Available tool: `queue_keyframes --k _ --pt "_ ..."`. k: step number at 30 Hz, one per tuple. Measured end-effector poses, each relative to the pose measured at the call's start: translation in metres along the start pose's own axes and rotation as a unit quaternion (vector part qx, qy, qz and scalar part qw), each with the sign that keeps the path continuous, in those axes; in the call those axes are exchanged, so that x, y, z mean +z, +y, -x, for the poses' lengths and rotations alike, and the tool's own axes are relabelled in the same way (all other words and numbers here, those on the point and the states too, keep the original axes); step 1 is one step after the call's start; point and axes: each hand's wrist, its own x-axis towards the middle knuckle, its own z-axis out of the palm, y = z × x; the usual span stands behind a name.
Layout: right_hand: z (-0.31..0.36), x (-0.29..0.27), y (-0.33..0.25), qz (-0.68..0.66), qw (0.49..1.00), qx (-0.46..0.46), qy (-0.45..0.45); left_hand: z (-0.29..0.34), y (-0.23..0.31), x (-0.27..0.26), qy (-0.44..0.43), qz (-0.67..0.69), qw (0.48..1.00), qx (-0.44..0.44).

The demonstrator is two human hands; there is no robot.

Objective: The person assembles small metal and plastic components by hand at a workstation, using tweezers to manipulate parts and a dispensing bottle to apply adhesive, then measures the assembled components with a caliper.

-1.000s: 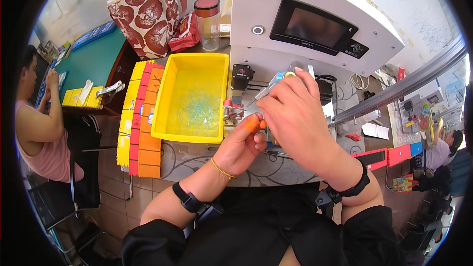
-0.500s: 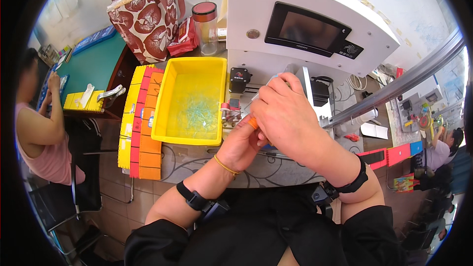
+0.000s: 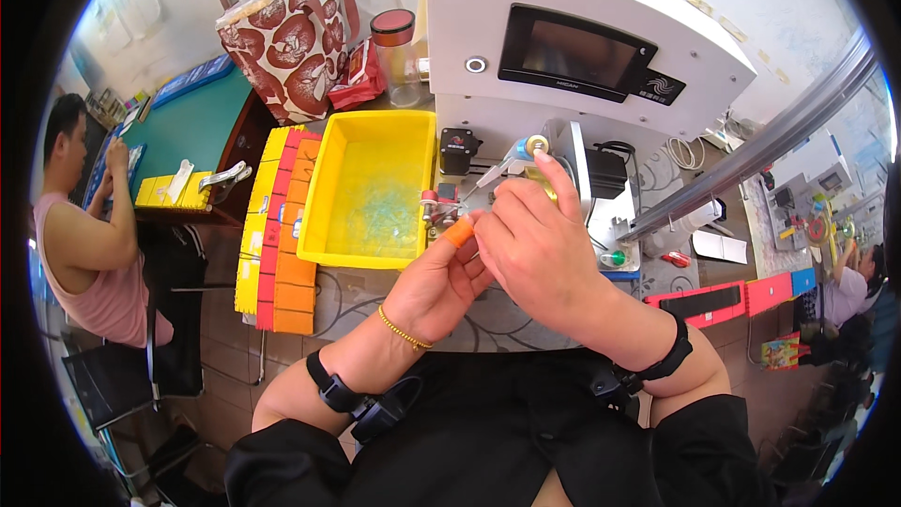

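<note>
My left hand (image 3: pixel 435 293) is palm up in front of the white machine (image 3: pixel 591 56), its thumb tip wearing an orange finger cover (image 3: pixel 457 231). The left fingers are bent together against my right hand (image 3: pixel 540 242). That hand has its index finger stretched up and its other fingers curled in. Whatever is pinched where the two hands meet is hidden or too small to make out. Just beyond them, a slim silver pointed arm (image 3: pixel 496 172) slants down from a blue-and-gold roller (image 3: pixel 536 145) to a small red-and-metal fixture (image 3: pixel 439 202).
Left of the machine stands a yellow bin (image 3: pixel 314 192) holding thin pale-green strands. Beside it lie red and orange strips (image 3: pixel 298 272). A metal rail (image 3: pixel 751 145) crosses at right. A jar (image 3: pixel 399 61) and a patterned bag (image 3: pixel 286 47) stand behind. One person (image 3: pixel 99 225) sits at left.
Both hands have come down toward me, away from the roller and silver arm, which now show. My right index finger has straightened. My left hand has shifted slightly left.
</note>
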Motion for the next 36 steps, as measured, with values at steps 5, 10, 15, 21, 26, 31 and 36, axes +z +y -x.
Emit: queue_keyframes --k 5,10,15,21,26,31,36 --pt "0.01 -0.021 -0.002 -0.107 0.993 0.027 0.04 0.004 0.002 -0.002 0.035 -0.002 0.999 0.015" --pt "0.059 -0.034 0.015 -0.172 0.976 -0.04 0.127 0.02 0.023 -0.009 0.082 -0.026 0.996 0.009" --pt "0.117 -0.015 0.023 -0.223 0.97 0.017 0.099 0.014 0.028 -0.01 0.081 -0.116 0.988 0.069" --pt "0.166 0.012 0.019 -0.241 0.963 0.104 0.058 0.008 0.023 -0.019 0.118 -0.294 0.927 0.201" --pt "0.201 0.031 0.013 -0.256 0.955 0.147 0.033 -0.001 0.014 -0.026 0.119 -0.364 0.884 0.268" --pt "0.196 0.034 0.013 -0.252 0.946 0.196 0.054 -0.003 0.008 -0.023 0.123 -0.391 0.859 0.306" --pt "0.197 0.035 0.016 -0.275 0.946 0.166 0.038 -0.005 0.007 -0.026 0.117 -0.396 0.845 0.339"
